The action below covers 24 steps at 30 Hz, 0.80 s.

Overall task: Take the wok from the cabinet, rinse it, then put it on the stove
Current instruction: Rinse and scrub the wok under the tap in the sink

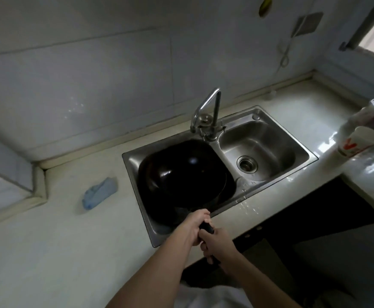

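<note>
A black wok [181,174] fills the left basin of the steel double sink [268,114], tilted on its side with its glossy inside facing right. Its black handle [207,227] sticks out over the sink's front edge. My left hand [195,227] grips the handle close to the pan, and my right hand [217,243] grips it just behind, nearer to me. The tap [208,110] stands at the back between the basins, its spout over the wok's far rim. No running water shows.
The right basin holds only its drain [247,164]. A crumpled blue cloth [100,193] lies on the counter left of the sink. At the right edge are a paper cup [359,141] and plastic-wrapped items [372,114]. Water drops wet the counter by the sink's front.
</note>
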### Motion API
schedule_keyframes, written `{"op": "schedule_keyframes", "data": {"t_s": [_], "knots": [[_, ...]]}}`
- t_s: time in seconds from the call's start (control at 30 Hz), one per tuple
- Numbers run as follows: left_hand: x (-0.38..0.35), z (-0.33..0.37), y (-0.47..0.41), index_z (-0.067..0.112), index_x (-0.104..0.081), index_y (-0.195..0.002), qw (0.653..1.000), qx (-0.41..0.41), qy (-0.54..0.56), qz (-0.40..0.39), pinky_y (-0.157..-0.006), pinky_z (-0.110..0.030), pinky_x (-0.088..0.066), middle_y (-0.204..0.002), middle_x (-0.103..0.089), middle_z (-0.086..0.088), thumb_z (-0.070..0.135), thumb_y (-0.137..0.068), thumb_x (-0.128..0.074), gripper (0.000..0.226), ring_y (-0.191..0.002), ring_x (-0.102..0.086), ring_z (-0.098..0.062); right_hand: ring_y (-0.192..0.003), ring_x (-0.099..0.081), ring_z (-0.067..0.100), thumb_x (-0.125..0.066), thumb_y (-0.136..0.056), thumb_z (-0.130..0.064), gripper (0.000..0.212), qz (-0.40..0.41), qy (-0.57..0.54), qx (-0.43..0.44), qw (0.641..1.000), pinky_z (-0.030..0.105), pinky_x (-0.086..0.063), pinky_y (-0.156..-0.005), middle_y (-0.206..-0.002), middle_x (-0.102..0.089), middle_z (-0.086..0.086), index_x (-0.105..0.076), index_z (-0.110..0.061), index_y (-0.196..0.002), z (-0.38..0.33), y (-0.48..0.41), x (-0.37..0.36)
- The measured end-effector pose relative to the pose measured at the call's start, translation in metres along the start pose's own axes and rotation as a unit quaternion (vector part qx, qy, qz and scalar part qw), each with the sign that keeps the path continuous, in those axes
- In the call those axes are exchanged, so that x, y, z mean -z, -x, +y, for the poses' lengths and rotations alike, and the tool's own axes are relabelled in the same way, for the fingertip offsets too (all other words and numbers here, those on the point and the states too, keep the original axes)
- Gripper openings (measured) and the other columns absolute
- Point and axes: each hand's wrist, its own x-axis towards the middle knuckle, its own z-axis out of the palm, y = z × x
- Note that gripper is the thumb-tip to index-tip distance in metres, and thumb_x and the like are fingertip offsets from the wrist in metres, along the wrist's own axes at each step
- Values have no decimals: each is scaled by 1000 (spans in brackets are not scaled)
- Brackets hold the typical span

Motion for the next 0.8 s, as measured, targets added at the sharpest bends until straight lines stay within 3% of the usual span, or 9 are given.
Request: {"op": "schedule_keyframes", "data": {"t_s": [0.2, 0.43, 0.5, 0.63, 0.7, 0.8], "knots": [[-22, 14, -15, 14, -40, -64, 995, 15, 98, 14, -46, -21, -32, -42, -36, 2, 7, -103, -46, 40, -30, -34, -11, -36, -41, 10, -57, -86, -17, 14, -33, 13, -24, 999, 20, -33, -37, -48, -49, -1, -62, -6, -80, -19, -28, 27], [-43, 17, -26, 12, -43, -63, 985, 28, 162, 55, -45, -23, -39, -47, -40, 0, 13, -104, -45, 42, -40, -37, -12, -38, -39, 9, -56, -94, -18, 17, -82, 3, -46, 996, 22, -31, -38, -48, -49, -2, -62, -8, -82, -24, -55, 58], [-47, 16, -30, 9, -49, -60, 987, 19, 141, 77, -48, -26, -41, -50, -45, -2, 14, -105, -45, 45, -42, -42, -15, -39, -40, 9, -56, -95, -19, 18, -91, 15, -50, 994, 23, -32, -38, -49, -50, -2, -63, -6, -85, -23, -62, 65], [-56, 14, -42, 11, -59, -38, 991, -4, -3, 132, -71, -30, -46, -51, -59, -6, 22, -105, -44, 69, -58, -53, -20, -38, -43, 9, -58, -96, -19, 19, -97, 32, -61, 993, 24, -35, -37, -52, -52, 1, -64, -2, -88, -23, -77, 77], [-59, 16, -43, 10, -61, -46, 988, -8, -42, 151, -69, -30, -48, -53, -62, -6, 24, -105, -44, 63, -58, -56, -19, -39, -43, 9, -59, -96, -20, 20, -99, 35, -70, 992, 24, -36, -37, -53, -52, 2, -65, -1, -92, -24, -84, 80], [-62, 18, -44, 5, -63, -70, 986, -4, -19, 164, -50, -23, -50, -57, -63, -5, 23, -106, -48, 43, -47, -60, -15, -37, -45, 10, -60, -94, -21, 20, -99, 39, -74, 992, 23, -37, -37, -51, -53, 1, -65, -2, -92, -22, -90, 82]]}}
